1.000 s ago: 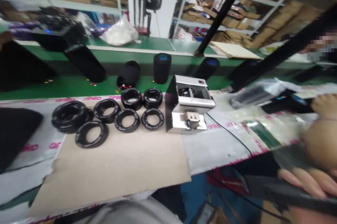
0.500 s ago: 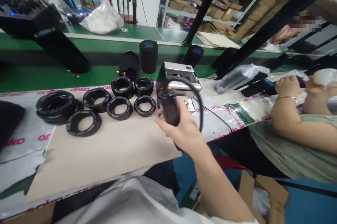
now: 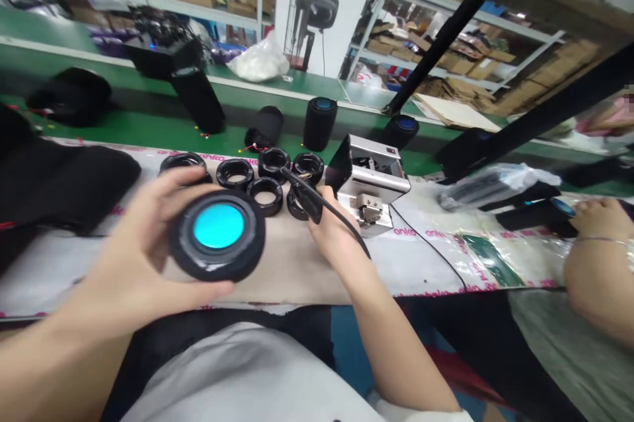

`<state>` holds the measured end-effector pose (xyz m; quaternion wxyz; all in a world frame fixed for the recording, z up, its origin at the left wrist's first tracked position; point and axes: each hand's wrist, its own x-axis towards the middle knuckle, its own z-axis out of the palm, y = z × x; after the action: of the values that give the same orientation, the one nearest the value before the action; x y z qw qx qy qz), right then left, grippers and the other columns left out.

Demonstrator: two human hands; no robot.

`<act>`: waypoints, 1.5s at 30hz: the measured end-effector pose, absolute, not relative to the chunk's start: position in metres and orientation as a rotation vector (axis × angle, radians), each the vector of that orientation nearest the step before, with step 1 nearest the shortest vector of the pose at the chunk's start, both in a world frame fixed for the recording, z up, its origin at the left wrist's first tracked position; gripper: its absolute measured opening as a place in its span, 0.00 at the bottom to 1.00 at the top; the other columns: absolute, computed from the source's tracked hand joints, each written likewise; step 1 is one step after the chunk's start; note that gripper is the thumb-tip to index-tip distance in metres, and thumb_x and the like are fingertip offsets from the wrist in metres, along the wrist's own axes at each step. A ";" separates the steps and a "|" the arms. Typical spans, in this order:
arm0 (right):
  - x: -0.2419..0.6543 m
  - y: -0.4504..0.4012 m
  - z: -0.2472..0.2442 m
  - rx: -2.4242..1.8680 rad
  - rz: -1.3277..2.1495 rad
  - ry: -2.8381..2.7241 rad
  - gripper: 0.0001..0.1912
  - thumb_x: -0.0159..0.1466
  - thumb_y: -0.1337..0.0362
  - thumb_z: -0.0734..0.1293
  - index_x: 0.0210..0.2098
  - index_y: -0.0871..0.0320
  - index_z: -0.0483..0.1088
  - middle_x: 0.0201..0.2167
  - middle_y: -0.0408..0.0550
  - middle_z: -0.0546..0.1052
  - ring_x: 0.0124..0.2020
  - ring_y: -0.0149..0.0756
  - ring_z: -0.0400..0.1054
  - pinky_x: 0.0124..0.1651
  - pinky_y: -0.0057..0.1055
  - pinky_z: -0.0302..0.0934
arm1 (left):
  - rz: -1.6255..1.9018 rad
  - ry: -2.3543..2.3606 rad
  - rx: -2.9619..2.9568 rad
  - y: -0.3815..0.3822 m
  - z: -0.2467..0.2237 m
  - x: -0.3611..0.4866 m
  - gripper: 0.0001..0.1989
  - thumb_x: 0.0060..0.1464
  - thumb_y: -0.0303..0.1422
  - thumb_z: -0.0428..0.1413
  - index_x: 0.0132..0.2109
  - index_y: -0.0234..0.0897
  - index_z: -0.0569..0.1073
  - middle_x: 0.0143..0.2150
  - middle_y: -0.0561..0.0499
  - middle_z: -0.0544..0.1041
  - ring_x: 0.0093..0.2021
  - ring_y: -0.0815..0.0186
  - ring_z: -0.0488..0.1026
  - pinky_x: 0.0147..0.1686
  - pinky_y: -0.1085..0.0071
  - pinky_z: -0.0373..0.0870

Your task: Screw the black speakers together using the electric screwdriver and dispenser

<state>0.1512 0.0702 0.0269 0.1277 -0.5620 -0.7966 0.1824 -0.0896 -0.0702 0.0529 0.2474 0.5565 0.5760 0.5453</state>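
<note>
Head view: a black cylinder (image 3: pixel 218 226) with a bright blue disc on its near end is held up left of centre, above a cardboard sheet (image 3: pixel 292 270). The left hand (image 3: pixel 141 257) clasps it between thumb and fingers. Beside it, the right hand (image 3: pixel 337 230) grips a corded black tool (image 3: pixel 306 196), its fingertips hidden. Behind them lie several black rings (image 3: pixel 267 211). A silver-and-black machine (image 3: pixel 374 179) stands right of these; farther right is a co-worker's forearm (image 3: pixel 597 263).
</note>
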 end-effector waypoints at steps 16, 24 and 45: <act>0.148 0.076 0.012 -1.583 0.677 -2.174 0.17 0.69 0.63 0.65 0.57 0.53 0.68 0.46 0.52 0.82 0.43 0.52 0.79 0.47 0.42 0.70 | 1.423 1.450 1.333 -0.063 -0.001 -0.051 0.49 0.42 0.39 0.80 0.70 0.45 0.70 0.74 0.40 0.71 0.76 0.38 0.68 0.73 0.44 0.72; 0.179 0.054 0.055 -1.244 0.929 -1.888 0.24 0.64 0.61 0.75 0.56 0.50 0.66 0.48 0.43 0.83 0.45 0.40 0.80 0.56 0.40 0.77 | 1.415 1.401 1.372 -0.056 -0.007 -0.056 0.50 0.42 0.38 0.80 0.70 0.45 0.69 0.73 0.41 0.71 0.75 0.38 0.68 0.74 0.42 0.70; 0.169 0.046 0.073 -0.742 1.260 -2.216 0.46 0.53 0.55 0.88 0.67 0.47 0.71 0.66 0.45 0.76 0.68 0.49 0.70 0.74 0.44 0.67 | 1.413 1.238 1.364 -0.053 -0.016 -0.061 0.56 0.45 0.36 0.80 0.75 0.54 0.61 0.76 0.44 0.68 0.78 0.40 0.64 0.76 0.43 0.68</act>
<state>0.1691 0.0457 0.0734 0.2410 -0.2712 -0.8101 0.4606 -0.0610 -0.0534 -0.0163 0.3988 0.5388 0.4889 0.5583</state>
